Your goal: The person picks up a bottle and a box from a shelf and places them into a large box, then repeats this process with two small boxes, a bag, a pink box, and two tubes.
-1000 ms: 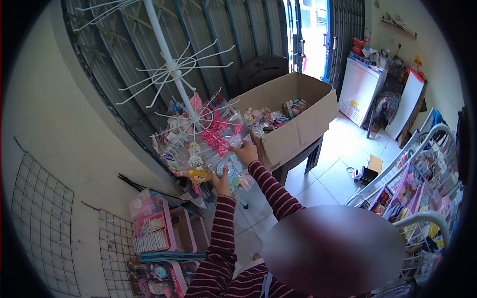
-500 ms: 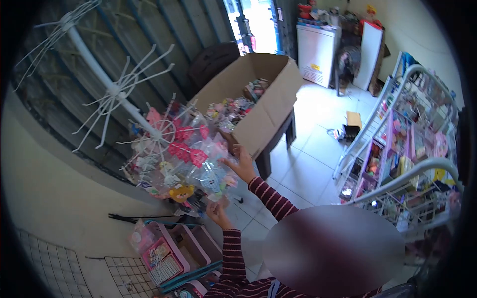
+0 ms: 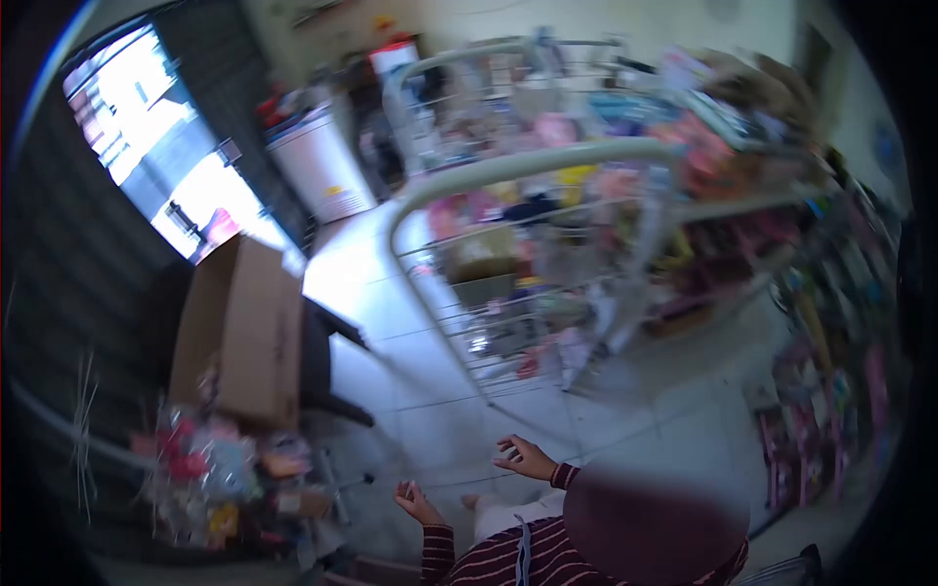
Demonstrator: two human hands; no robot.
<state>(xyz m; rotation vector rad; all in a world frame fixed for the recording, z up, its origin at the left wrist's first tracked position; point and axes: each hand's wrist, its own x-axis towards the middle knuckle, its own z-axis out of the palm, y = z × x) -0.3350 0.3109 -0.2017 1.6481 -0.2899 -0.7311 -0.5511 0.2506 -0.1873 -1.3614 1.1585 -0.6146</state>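
Observation:
My left hand (image 3: 416,502) is raised low in the view, its fingers loosely bent and apart, with nothing clearly in them. My right hand (image 3: 526,458) is up and to the right of it, fingers spread and empty. Striped sleeves cover both arms. Left of my left hand, and apart from it, hangs a blurred cluster of plastic-wrapped trinkets (image 3: 210,459) in pink, white and yellow. Behind that cluster an open cardboard box (image 3: 262,337) rests on a dark stand.
White wire racks (image 3: 547,161) full of colourful goods stand ahead. More goods on shelves (image 3: 831,391) line the right side. A white cabinet (image 3: 327,171) is near the bright doorway (image 3: 156,137). Tiled floor (image 3: 430,381) runs between the box and racks.
The view has swung right, and the box and trinkets now sit farther left. Both hands have drawn back from the wrapped trinkets toward my body. More of the racks shows.

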